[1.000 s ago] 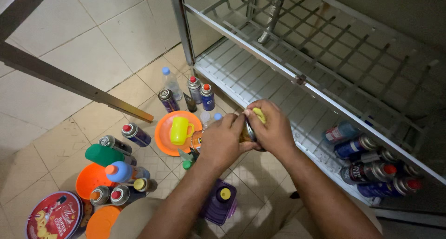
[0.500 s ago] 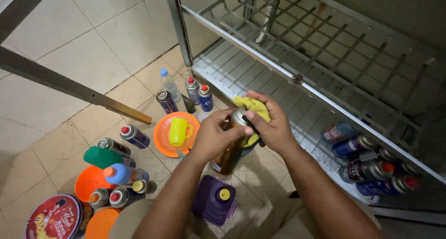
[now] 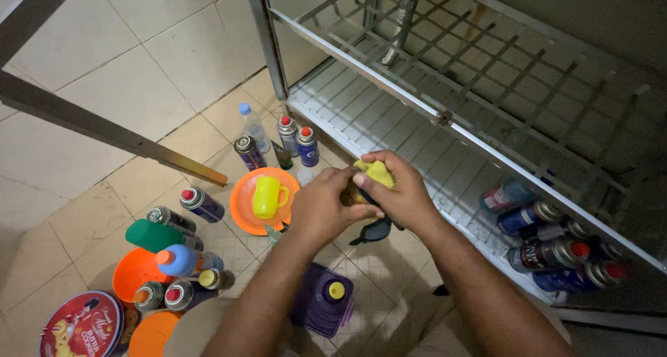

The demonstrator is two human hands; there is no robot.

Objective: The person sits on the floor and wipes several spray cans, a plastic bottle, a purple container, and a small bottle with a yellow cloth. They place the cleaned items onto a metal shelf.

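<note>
Wiping a bottle [image 3: 358, 197] with a yellow cloth [image 3: 376, 171] is the work in hand, seen from the head camera. The left hand [image 3: 321, 208] curls its fingers around the bottle, held up above the tiles just beside the orange plate [image 3: 243, 208] and its yellow cup [image 3: 267, 196]; the right hand [image 3: 401, 194] presses the cloth over the top with fingers closed together. Judging by the layout, several cans [image 3: 549, 249] already lie on the low rack [image 3: 445, 117], while many more (plus a lidded purple box [image 3: 323, 301]) wait on the floor [image 3: 104, 72], so much seems left. Against half a second ago, the bottle hung lower with its brown body showing; now the hands cover nearly all of it, and the cloth sits over the cap.
</note>
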